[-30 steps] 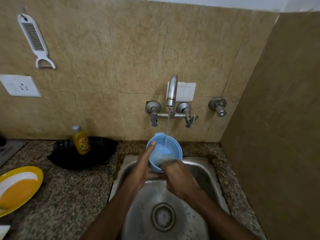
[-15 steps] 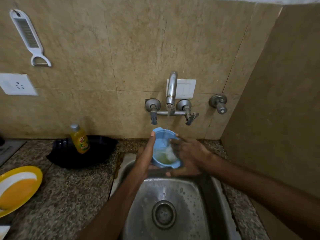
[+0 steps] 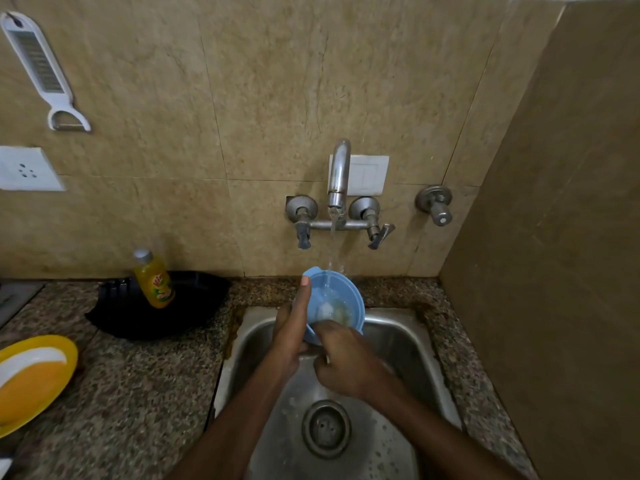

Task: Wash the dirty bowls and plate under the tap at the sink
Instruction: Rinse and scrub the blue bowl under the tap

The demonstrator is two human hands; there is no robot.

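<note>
A light blue bowl (image 3: pixel 341 299) is held over the steel sink (image 3: pixel 408 341), tilted toward me, under the running tap (image 3: pixel 337 178). Water streams into it and a yellowish smear shows inside. My left hand (image 3: pixel 289 332) grips the bowl's left side, thumb up along the rim. My right hand (image 3: pixel 346 362) is at the bowl's near rim, its fingers curled and partly hidden behind the rim. A yellow plate (image 3: pixel 33 379) lies on the counter at the far left.
A yellow dish-soap bottle (image 3: pixel 152 278) stands in a black tray (image 3: pixel 194 306) left of the sink. A wall valve (image 3: pixel 437 207) is right of the tap, a side wall close on the right. A white peeler (image 3: pixel 41 71) and a socket (image 3: pixel 26 169) are on the wall.
My right hand has come back from the bowl's right side to its near rim. The bowl now tilts more toward me.
</note>
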